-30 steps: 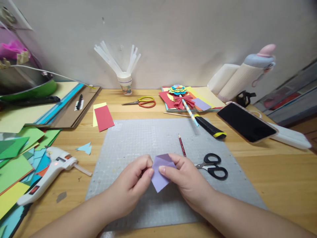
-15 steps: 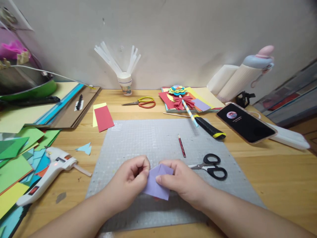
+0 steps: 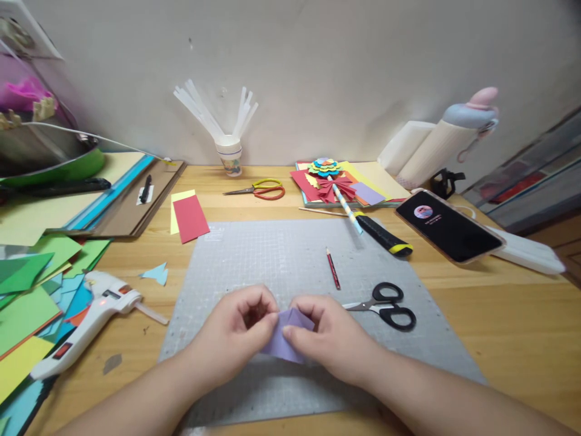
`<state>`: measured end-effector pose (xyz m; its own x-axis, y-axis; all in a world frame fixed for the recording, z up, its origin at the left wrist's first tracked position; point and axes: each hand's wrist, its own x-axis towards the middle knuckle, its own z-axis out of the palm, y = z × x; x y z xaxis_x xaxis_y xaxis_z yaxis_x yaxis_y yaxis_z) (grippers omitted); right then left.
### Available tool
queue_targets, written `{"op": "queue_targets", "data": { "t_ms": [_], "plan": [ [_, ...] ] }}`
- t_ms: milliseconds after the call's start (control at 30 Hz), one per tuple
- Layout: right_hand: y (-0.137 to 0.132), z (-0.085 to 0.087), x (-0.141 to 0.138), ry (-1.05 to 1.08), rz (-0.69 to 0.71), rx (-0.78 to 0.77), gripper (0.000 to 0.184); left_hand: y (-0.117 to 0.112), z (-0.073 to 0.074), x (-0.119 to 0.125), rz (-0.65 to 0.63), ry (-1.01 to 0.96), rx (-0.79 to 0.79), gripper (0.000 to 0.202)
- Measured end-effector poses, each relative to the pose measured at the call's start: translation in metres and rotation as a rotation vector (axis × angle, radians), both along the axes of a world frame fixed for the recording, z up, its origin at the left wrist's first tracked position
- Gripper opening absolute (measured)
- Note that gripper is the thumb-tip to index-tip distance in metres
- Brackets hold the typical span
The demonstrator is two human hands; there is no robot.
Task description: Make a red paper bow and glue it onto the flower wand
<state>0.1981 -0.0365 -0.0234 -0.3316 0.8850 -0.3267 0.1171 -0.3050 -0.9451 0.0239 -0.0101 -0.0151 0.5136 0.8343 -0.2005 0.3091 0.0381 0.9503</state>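
Observation:
A small piece of purple paper [image 3: 282,340] lies low over the grey cutting mat [image 3: 272,254], pinched between both hands. My left hand [image 3: 236,339] grips its left edge with curled fingers. On its right side, my right hand [image 3: 327,342] presses thumb and fingers onto the paper. Most of the paper is hidden beneath my fingers.
Black scissors [image 3: 385,304] and a red pencil [image 3: 333,267] lie on the mat right of my hands. A white glue gun [image 3: 86,324] and coloured paper sheets [image 3: 27,290] sit left. A phone [image 3: 447,227], utility knife [image 3: 384,235], paper flower [image 3: 325,166], orange scissors [image 3: 258,189] and a cup of glue sticks [image 3: 229,151] stand behind.
The purple paper has been lowered and flattened toward the mat, with my hands closing over it. The phone's screen lit up.

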Motion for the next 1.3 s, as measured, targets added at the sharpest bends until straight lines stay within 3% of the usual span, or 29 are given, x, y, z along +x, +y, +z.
{"op": "queue_targets", "data": {
  "t_ms": [100, 200, 333, 500, 633, 800, 1033, 1200, 1300],
  "plan": [
    [-0.005, -0.001, -0.001, -0.116, -0.014, 0.190, 0.004, -0.005, -0.001, -0.001, -0.050, 0.163, 0.277, 0.014],
    [-0.008, -0.001, 0.002, -0.235, -0.009, 0.430, 0.007, -0.010, 0.000, -0.001, -0.102, 0.239, 0.479, 0.009],
    [-0.009, 0.002, 0.008, -0.287, -0.039, 0.678, 0.010, -0.012, 0.000, -0.002, -0.075, 0.164, 0.558, 0.010],
    [-0.008, 0.007, 0.012, -0.495, 0.066, 1.003, 0.012, -0.013, -0.004, -0.003, -0.061, 0.220, 0.751, 0.011],
    [-0.010, 0.008, 0.012, -0.605, 0.149, 1.118, 0.013, -0.018, -0.001, -0.003, -0.099, 0.261, 0.877, 0.011],
    [-0.012, 0.010, 0.010, -0.629, 0.135, 1.157, 0.012, -0.021, 0.005, -0.002, -0.190, 0.230, 0.932, 0.014],
    [-0.003, 0.012, 0.018, -0.595, 0.033, 1.114, 0.016, -0.020, 0.010, -0.007, -0.127, 0.155, 0.973, 0.021],
    [0.003, 0.014, 0.029, -0.412, -0.229, 0.896, 0.013, -0.017, 0.013, -0.008, -0.018, 0.107, 0.713, 0.016],
    [-0.001, 0.013, 0.024, -0.246, -0.136, 0.732, 0.012, -0.014, 0.008, -0.006, 0.008, 0.133, 0.520, 0.017]
  ]
}}
